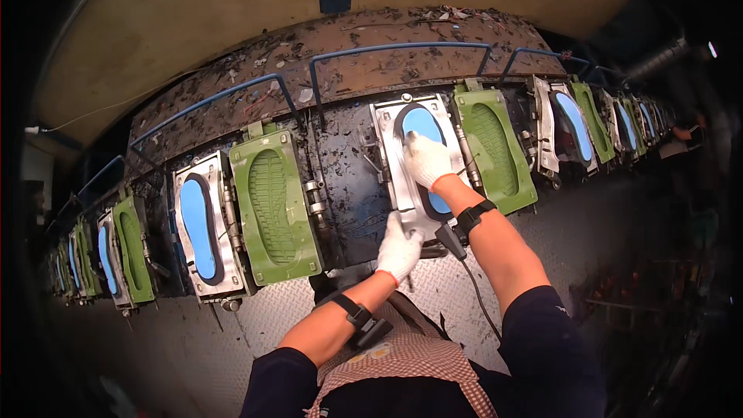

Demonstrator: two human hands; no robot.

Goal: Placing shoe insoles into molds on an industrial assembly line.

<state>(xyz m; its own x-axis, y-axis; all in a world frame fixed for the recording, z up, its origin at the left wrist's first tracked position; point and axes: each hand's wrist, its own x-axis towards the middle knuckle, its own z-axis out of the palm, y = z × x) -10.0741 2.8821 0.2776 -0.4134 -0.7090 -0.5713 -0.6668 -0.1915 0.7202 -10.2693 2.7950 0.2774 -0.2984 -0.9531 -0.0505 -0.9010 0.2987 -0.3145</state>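
While the Right Hand Sits on a Blue Sole, the Left Meets the Plate's Edge

Although both hands wear white gloves, they work at different spots on one silver plate (402,186), just off the centre of the view toward one o'clock. The plate carries a blue sole-shaped piece (422,122), framed by a dark border and partly covered by the right hand (429,161). That hand's fingers are curled in over the piece; I cannot tell whether they pinch anything beneath. Such a placement, mid-sole and from above, would suit pressing or smoothing.

The left hand (400,248) touches the plate's near edge at about seven o'clock, its fingers close together. Whether it grips the rim or merely leans there cannot be told; either contact would probably help steady the plate.

At three o'clock of the plate stands a green mould half (495,151) with a sole-shaped hollow. Metal fittings lie between the two, so the pair seems laid open like a book to expose both faces. Another open pair sits toward nine o'clock: a green half (272,205) beside a second blue piece (196,224). More pairs curve away on both sides, presumably spaced to give each one reach. A blue rail (398,48) runs behind at twelve o'clock.
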